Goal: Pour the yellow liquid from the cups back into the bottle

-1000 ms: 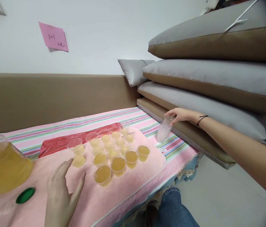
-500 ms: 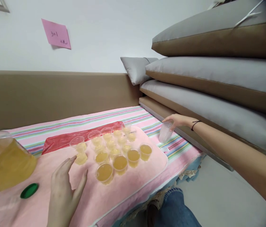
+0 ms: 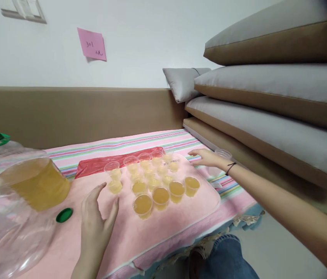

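Several small clear cups of yellow liquid [image 3: 161, 195] stand in rows on a pink mat [image 3: 163, 228]. My left hand [image 3: 97, 223] lies flat on the mat just left of the cups, fingers apart, holding nothing; its fingertips almost reach the nearest cup [image 3: 115, 186]. My right hand [image 3: 206, 158] stretches across to the mat's far right corner with the fingers extended and nothing seen in them. A stack of empty clear cups [image 3: 220, 155] sits right behind that wrist, partly hidden by it.
A big clear jar of yellow liquid [image 3: 32, 182] with a green lid stands at the left, a loose green cap [image 3: 64, 215] beside it. A red sheet [image 3: 99, 166] lies behind the cups on striped cloth [image 3: 128, 141]. Stacked cushions [image 3: 267, 112] fill the right; my knee [image 3: 227, 259] is below.
My right hand lowered the stack of empty cups, let go of it and moved left toward the mat. The view has swung left; my left hand has stayed on the mat.
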